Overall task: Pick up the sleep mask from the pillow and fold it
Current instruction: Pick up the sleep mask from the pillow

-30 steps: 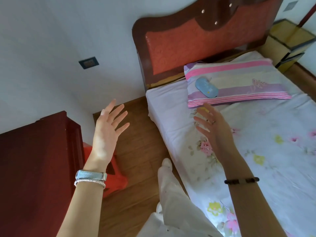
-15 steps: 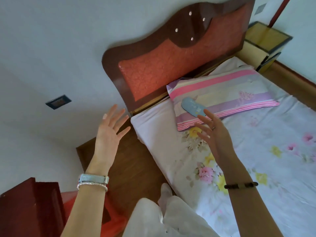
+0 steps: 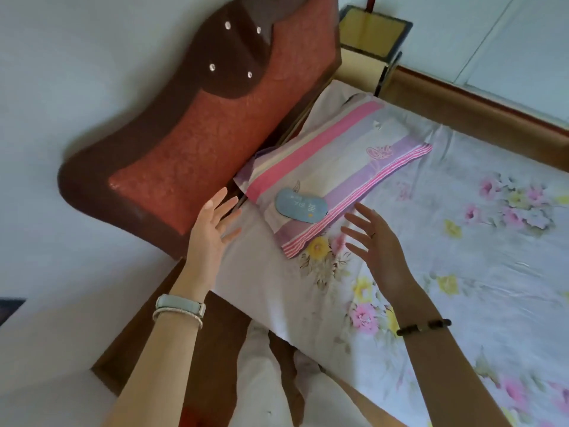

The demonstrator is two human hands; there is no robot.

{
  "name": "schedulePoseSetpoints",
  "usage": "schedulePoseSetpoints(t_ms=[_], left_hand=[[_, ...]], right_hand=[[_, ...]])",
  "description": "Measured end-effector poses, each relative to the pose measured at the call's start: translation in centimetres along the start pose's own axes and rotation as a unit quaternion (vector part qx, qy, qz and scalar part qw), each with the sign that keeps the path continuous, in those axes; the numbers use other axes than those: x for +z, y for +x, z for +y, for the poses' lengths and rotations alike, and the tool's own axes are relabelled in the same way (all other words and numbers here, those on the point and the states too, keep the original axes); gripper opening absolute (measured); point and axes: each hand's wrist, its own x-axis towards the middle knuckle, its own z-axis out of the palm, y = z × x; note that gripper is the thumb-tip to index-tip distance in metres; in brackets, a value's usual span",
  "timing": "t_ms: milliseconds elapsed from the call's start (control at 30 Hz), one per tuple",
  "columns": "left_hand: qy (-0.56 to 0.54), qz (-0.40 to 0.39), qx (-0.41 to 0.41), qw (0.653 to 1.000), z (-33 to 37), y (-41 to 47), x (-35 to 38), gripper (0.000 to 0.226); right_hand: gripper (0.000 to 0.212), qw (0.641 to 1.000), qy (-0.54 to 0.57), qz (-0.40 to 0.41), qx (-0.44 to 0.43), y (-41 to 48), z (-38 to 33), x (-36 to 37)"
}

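A light blue sleep mask lies flat on the near end of a pink, purple and cream striped pillow. The pillow rests at the head of the bed. My left hand hovers to the left of the mask, palm facing right, fingers spread and holding nothing. My right hand hovers just right of and below the mask, over the sheet, fingers spread and holding nothing. Neither hand touches the mask or the pillow.
The bed carries a white floral sheet. A red and brown headboard stands against the white wall behind the pillow. A yellow bedside cabinet sits beyond the headboard. Wooden floor shows beside the bed, with my legs below.
Both hands have come closer to the pillow and now flank the sleep mask. The view has swung toward the bed; the dark cabinet on the left has left the frame.
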Motion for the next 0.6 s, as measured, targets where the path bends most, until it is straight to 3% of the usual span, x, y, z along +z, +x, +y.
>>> schedulePoseSetpoints(t_ms=[233, 600], left_hand=[[0.048, -0.091, -0.079, 0.992, -2.6, 12.2, 0.4, 0.038], [0.104, -0.086, -0.156, 0.978, -12.6, 26.1, 0.5, 0.032]], right_hand=[[0.03, 0.993, 0.049, 0.104, 0.027, 6.3, 1.6, 2.6], [0.033, 0.977, 0.082, 0.179, 0.085, 18.8, 8.9, 3.4]])
